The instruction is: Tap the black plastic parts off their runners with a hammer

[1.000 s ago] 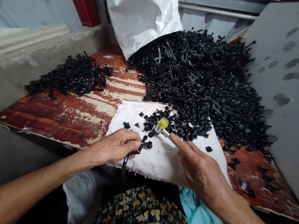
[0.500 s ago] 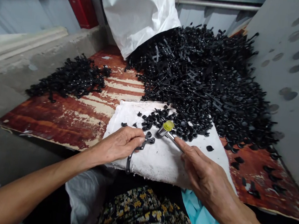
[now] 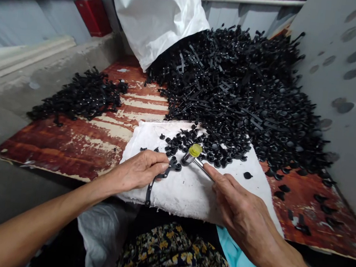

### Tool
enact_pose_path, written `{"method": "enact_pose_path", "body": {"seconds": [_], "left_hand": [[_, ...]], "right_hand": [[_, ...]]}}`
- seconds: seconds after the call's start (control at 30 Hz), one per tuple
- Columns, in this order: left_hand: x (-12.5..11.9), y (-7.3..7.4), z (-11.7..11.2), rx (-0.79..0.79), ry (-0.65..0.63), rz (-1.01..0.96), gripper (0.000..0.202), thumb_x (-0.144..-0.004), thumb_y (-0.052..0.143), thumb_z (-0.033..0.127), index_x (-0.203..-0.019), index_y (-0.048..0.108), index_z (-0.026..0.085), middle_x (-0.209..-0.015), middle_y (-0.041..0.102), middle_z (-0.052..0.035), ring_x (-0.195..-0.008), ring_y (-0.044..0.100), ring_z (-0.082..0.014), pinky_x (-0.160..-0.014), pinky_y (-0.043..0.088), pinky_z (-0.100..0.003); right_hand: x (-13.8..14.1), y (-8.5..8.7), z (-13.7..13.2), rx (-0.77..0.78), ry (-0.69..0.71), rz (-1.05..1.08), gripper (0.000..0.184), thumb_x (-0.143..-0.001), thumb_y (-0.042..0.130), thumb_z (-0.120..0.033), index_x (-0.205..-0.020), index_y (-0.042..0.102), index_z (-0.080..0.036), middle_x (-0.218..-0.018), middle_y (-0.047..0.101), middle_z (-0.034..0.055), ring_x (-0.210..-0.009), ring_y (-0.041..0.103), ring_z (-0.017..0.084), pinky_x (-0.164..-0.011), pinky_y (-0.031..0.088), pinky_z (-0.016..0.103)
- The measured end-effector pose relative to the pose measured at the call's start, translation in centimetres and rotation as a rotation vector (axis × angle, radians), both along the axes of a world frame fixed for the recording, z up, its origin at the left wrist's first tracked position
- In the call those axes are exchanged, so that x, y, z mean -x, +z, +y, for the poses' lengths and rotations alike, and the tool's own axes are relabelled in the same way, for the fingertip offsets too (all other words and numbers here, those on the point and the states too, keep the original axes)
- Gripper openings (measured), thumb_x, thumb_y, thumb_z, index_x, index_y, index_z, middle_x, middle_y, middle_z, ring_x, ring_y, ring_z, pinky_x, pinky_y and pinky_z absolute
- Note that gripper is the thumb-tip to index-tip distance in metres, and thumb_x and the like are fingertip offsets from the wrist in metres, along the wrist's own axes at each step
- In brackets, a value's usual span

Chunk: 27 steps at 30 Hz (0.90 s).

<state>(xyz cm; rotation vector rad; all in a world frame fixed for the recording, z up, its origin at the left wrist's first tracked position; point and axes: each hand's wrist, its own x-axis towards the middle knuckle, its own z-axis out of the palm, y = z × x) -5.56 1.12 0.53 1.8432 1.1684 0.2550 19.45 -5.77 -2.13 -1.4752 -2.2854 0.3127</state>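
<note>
Peeling red plywood board [image 3: 69, 148] under black plastic parts [image 3: 232, 92] (white cloth [image 3: 196, 202] on top)

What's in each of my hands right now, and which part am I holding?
The right hand holds a small yellow-tipped mallet by its thin metal shaft. The left hand appears to pinch a black plastic runner along its middle, under the fingers.

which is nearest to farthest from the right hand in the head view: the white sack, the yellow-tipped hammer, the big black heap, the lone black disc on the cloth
In the head view, from the right hand:
1. Yellow-tipped metal hammer, held in that hand's fingers.
2. Lone black disc, on the white cloth, ahead of the hand.
3. Big black heap, beyond the cloth.
4. White sack, behind the heap, ahead and to the left.
</note>
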Motion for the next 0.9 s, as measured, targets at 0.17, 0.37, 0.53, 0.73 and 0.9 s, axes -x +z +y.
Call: {"method": "enact_pose_path", "body": {"seconds": [0.17, 0.37, 0.53, 0.73, 0.9], "left_hand": [[0.03, 0.19, 0.07, 0.005, -0.009, 0.007, 0.025, -0.083, 0.04, 0.031, -0.063, 0.046, 0.017, -0.061, 0.044, 0.0029, -0.06, 0.04, -0.0098, -0.056, 0.033, -0.021], [-0.02, 0.38, -0.08, -0.005, -0.011, 0.006, 0.026, -0.083, 0.04, 0.033, -0.064, 0.047, 0.017, -0.062, 0.045, 0.0024, -0.06, 0.041, -0.0103, -0.057, 0.034, -0.021], [-0.06, 0.42, -0.12, -0.011, -0.012, 0.005, 0.026, -0.083, 0.039, 0.032, -0.064, 0.047, 0.017, -0.062, 0.045, 0.0026, -0.059, 0.04, -0.0098, -0.056, 0.033, -0.021], [0.0, 0.29, -0.11, 0.002, -0.014, 0.023, 0.026, -0.084, 0.039, 0.032, -0.064, 0.047, 0.017, -0.062, 0.045, 0.0026, -0.061, 0.041, -0.01, -0.057, 0.032, -0.021], [-0.13, 0.21, 0.15, 0.022, 0.003, 0.034, 0.026, -0.083, 0.039, 0.032, -0.063, 0.046, 0.017, -0.061, 0.043, 0.0028, -0.059, 0.039, -0.01, -0.057, 0.032, -0.022]], "right_hand": [[0.04, 0.19, 0.0, 0.006, 0.002, 0.008, 0.068, -0.084, 0.042, -0.003, -0.147, 0.04, -0.029, -0.092, 0.067, 0.0063, -0.07, 0.068, 0.019, -0.062, 0.058, 0.03], [0.13, 0.38, 0.0, -0.002, 0.005, 0.002, 0.069, -0.083, 0.041, -0.002, -0.147, 0.04, -0.029, -0.091, 0.067, 0.0063, -0.069, 0.068, 0.019, -0.062, 0.057, 0.03], [0.17, 0.48, 0.07, -0.016, 0.013, -0.023, 0.062, -0.085, 0.038, -0.003, -0.144, 0.044, -0.022, -0.089, 0.068, 0.0076, -0.066, 0.069, 0.02, -0.056, 0.056, 0.03], [0.49, 0.66, 0.07, -0.052, 0.028, -0.048, 0.055, -0.087, 0.034, -0.004, -0.138, 0.049, -0.013, -0.087, 0.068, 0.0112, -0.064, 0.07, 0.023, -0.051, 0.055, 0.034], [0.43, 0.62, 0.08, -0.07, 0.027, -0.045, 0.054, -0.087, 0.034, -0.004, -0.137, 0.05, -0.013, -0.088, 0.069, 0.0118, -0.065, 0.071, 0.024, -0.051, 0.056, 0.033]]}}
